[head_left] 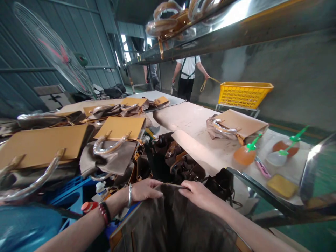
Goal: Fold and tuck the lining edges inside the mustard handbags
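A dark brown handbag (173, 224) with tan edging fills the bottom middle, close to my body. My left hand (147, 190) pinches its top edge, thumb toward me. On the right, my right hand (194, 192) grips the same edge a short way off, so the rim between them is held up. The lower part of the bag runs out of view. Just beyond my hands lies a heap of dark bags and straps (181, 161), partly in shadow.
Tan-flapped handbags (120, 127) with plastic-wrapped handles cover the left. At right are one handbag (238, 122), an orange-filled squeeze bottle (245, 154), a pink cutter (262, 168) and a yellow sponge (282, 185). A metal shelf (236, 42) hangs overhead. Two people stand behind, near a yellow basket (244, 95).
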Available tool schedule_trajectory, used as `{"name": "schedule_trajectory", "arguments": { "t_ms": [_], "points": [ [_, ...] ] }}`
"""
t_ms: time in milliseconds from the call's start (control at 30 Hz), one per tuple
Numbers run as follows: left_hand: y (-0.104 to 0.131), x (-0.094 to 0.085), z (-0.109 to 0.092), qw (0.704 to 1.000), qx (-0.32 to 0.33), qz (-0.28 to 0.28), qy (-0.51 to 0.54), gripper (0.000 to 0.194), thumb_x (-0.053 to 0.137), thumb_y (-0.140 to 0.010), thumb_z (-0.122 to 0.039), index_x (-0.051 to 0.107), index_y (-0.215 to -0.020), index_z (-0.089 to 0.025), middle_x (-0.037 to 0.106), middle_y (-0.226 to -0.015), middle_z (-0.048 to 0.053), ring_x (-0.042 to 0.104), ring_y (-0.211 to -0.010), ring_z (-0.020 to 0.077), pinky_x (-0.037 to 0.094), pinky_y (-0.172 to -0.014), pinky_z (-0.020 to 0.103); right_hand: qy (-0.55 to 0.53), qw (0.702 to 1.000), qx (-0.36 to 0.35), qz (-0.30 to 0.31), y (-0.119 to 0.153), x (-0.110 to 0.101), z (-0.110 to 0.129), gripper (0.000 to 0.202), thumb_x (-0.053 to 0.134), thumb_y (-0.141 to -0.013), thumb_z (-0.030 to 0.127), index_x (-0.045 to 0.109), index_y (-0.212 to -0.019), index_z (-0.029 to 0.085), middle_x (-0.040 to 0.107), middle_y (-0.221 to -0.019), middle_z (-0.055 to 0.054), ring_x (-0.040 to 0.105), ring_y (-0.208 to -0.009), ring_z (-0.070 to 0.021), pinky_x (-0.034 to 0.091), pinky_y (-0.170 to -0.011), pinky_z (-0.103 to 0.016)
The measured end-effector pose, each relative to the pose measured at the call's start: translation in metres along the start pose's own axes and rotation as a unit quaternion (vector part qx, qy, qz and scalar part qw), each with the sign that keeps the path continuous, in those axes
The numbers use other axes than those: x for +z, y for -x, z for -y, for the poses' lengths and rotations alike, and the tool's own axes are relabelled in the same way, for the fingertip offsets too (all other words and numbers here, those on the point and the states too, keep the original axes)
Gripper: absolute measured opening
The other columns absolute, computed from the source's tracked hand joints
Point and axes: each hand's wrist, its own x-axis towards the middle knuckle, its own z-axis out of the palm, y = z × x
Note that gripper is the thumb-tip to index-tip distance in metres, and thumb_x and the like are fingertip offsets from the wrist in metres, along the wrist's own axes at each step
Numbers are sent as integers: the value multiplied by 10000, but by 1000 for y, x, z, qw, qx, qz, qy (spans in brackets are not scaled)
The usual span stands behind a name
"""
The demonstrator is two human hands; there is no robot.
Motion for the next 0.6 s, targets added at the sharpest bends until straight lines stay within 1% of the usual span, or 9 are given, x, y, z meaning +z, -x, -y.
{"name": "schedule_trajectory", "arguments": {
  "t_ms": [67,167,300,367,433,500,533,567,600],
  "points": [
    [4,1,2,1000,-7,-12,11,499,692,-561,-350,602,-1002,-133,652,-861,51,591,-723,168,448,-693,262,24,1000,9,-11,-1,1,3,268,417,-831,336,608,-753,165,637,-726,-38,578,-681,-143,342,-554,-214],
    [5,6,3,999,-11,-44,-5,442,675,-546,-352,625,-923,-126,654,-815,46,586,-697,159,450,-669,252,58,998,17,-27,-1,2,7,297,425,-831,322,610,-670,156,641,-683,-50,581,-648,-141,319,-533,-218],
    [5,13,2,994,-13,-100,-45,382,630,-532,-351,619,-837,-121,655,-772,54,591,-686,184,458,-629,265,97,993,21,-59,1,1,13,310,423,-831,310,622,-649,157,658,-687,-80,608,-672,-177,311,-535,-239],
    [9,15,1,991,-14,-112,-68,336,618,-549,-360,619,-786,-122,654,-734,51,590,-662,188,455,-594,257,109,991,17,-75,4,-3,17,314,425,-831,319,624,-646,161,662,-683,-83,615,-673,-185,312,-531,-241],
    [19,16,-2,985,-30,-105,-131,271,588,-597,-360,630,-737,-132,654,-711,41,589,-638,184,439,-545,232,117,989,12,-90,8,-10,22,323,422,-834,329,622,-638,168,660,-667,-79,617,-662,-185,313,-528,-241],
    [31,18,-10,965,-30,-98,-243,232,539,-656,-351,639,-689,-144,654,-694,26,588,-629,179,412,-505,206,123,986,10,-110,14,-20,30,321,417,-836,336,619,-646,174,657,-658,-79,615,-662,-191,315,-532,-246],
    [38,19,-16,949,-21,-98,-300,244,511,-685,-356,640,-673,-149,653,-688,19,588,-629,176,400,-493,196,125,985,9,-122,17,-26,34,316,415,-837,340,617,-655,178,653,-654,-78,612,-662,-195,316,-537,-250],
    [44,22,-24,933,-8,-110,-344,281,490,-709,-380,636,-652,-147,647,-667,17,584,-618,171,389,-481,190,126,983,8,-135,19,-33,39,312,412,-838,346,614,-668,181,649,-649,-75,608,-660,-198,317,-544,-255],
    [51,25,-33,923,-2,-126,-363,330,478,-723,-423,631,-640,-143,640,-644,19,579,-601,167,381,-468,187,126,981,7,-149,21,-40,43,309,408,-841,353,609,-680,184,644,-645,-71,602,-659,-199,319,-555,-259]
  ]
}}
